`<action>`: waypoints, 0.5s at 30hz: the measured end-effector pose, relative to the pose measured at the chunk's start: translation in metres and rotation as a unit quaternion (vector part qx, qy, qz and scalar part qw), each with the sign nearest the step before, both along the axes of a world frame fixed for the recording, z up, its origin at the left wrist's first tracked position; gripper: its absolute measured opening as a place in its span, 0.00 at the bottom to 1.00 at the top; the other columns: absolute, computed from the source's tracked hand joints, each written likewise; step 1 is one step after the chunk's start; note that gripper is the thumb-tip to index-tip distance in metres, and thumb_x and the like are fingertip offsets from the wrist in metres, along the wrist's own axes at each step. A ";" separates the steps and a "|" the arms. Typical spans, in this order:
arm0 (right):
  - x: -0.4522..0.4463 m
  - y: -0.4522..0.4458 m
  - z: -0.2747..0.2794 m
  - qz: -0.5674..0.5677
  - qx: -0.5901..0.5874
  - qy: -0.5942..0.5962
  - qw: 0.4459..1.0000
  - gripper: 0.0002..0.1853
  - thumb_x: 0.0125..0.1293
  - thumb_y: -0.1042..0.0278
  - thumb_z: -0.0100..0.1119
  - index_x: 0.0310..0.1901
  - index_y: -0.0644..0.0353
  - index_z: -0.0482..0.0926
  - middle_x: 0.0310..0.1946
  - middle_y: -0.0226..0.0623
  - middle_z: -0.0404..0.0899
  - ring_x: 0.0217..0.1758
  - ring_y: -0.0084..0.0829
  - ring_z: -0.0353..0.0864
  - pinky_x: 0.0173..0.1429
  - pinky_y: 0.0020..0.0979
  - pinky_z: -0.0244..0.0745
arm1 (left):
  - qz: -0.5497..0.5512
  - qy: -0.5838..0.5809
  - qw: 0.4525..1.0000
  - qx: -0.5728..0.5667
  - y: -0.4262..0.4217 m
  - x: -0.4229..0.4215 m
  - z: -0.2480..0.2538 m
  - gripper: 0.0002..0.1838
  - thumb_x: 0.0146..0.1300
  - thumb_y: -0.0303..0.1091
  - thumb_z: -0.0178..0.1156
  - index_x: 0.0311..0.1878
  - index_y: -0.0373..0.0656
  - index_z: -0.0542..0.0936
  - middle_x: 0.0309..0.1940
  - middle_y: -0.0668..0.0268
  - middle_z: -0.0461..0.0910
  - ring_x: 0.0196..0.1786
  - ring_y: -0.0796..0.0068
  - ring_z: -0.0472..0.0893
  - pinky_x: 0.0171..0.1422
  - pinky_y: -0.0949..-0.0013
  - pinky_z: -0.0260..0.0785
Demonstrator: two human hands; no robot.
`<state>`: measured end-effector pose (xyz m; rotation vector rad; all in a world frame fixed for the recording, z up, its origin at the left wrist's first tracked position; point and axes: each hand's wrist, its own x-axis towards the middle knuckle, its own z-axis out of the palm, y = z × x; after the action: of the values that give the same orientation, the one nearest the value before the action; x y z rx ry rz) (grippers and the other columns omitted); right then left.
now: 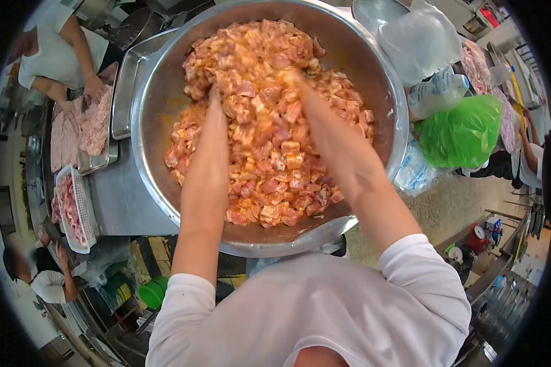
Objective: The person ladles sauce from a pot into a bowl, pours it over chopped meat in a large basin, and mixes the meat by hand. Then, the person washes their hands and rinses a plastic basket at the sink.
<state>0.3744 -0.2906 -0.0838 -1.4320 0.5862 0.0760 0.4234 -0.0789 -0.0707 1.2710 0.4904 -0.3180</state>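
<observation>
A wide metal bowl (389,101) holds a heap of cubed raw meat (272,196) coated in orange-red seasoning. Both my arms reach into it. My left hand (217,85) is sunk in the upper left of the heap, its fingers hidden by meat and motion blur. On the right side of the heap, my right hand (297,79) is also smeared by motion among the pieces, and its fingers cannot be made out. Blurred meat lies between and above the hands.
Metal trays (123,92) and a white basket of meat (87,223) stand left of the bowl. A green plastic bag (462,131), clear bags and a bottle (438,95) are at the right. People work at both sides, one touching meat at the upper left.
</observation>
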 end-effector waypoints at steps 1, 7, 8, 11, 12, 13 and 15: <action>0.004 0.017 0.002 0.025 -0.002 -0.004 1.000 0.23 0.68 0.55 0.59 0.62 0.53 0.76 0.53 0.40 0.81 0.53 0.31 0.79 0.53 0.33 0.76 | -0.021 0.003 1.000 -0.016 -0.013 -0.002 0.010 0.17 0.65 0.40 0.60 0.52 0.40 0.82 0.49 0.60 0.82 0.47 0.67 0.82 0.47 0.63 0.77; 0.066 -0.030 0.044 0.190 -0.160 -0.120 0.961 0.25 0.68 0.58 0.60 0.65 0.54 0.73 0.56 0.41 0.79 0.53 0.32 0.80 0.53 0.34 0.77 | -0.037 -0.039 0.998 -0.017 -0.002 0.035 0.087 0.18 0.66 0.39 0.58 0.55 0.39 0.79 0.50 0.58 0.81 0.48 0.67 0.82 0.48 0.65 0.76; 0.081 -0.047 0.043 0.210 -0.208 -0.175 0.939 0.25 0.68 0.58 0.60 0.65 0.54 0.73 0.56 0.41 0.79 0.53 0.32 0.80 0.53 0.34 0.77 | -0.053 -0.123 0.984 0.114 0.027 0.050 0.073 0.17 0.67 0.38 0.57 0.54 0.38 0.79 0.50 0.57 0.81 0.48 0.68 0.81 0.48 0.64 0.76; 0.087 -0.083 0.086 0.245 -0.346 -0.167 0.890 0.30 0.68 0.53 0.59 0.69 0.53 0.68 0.65 0.45 0.72 0.61 0.38 0.77 0.61 0.35 0.75 | -0.098 -0.139 0.960 0.220 0.090 0.070 0.049 0.18 0.68 0.41 0.59 0.53 0.38 0.81 0.47 0.61 0.83 0.47 0.71 0.81 0.52 0.64 0.73; 0.092 -0.089 0.062 0.223 -0.285 -0.168 0.917 0.30 0.68 0.54 0.60 0.68 0.55 0.69 0.62 0.45 0.75 0.59 0.37 0.78 0.59 0.36 0.76 | -0.062 -0.113 0.976 0.177 0.094 0.068 0.032 0.18 0.68 0.41 0.58 0.53 0.38 0.82 0.46 0.61 0.83 0.47 0.71 0.80 0.52 0.64 0.73; 0.103 -0.095 0.020 0.199 -0.225 -0.168 0.939 0.30 0.67 0.54 0.60 0.67 0.57 0.70 0.58 0.45 0.78 0.57 0.36 0.80 0.57 0.36 0.77 | -0.028 -0.084 0.987 0.131 0.096 0.066 0.006 0.18 0.68 0.42 0.58 0.53 0.38 0.82 0.44 0.61 0.84 0.47 0.72 0.80 0.52 0.64 0.73; 0.097 -0.080 -0.018 0.154 -0.137 -0.120 0.971 0.29 0.66 0.55 0.61 0.66 0.58 0.72 0.54 0.45 0.81 0.55 0.35 0.81 0.56 0.37 0.78 | 0.029 -0.026 0.998 0.058 0.084 0.057 -0.032 0.19 0.68 0.42 0.57 0.54 0.38 0.81 0.44 0.61 0.84 0.47 0.72 0.80 0.51 0.63 0.73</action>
<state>0.4710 -0.3703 -0.1021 -1.7629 0.1750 0.0671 0.4805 0.0055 -0.1022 1.3714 0.5070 -0.2102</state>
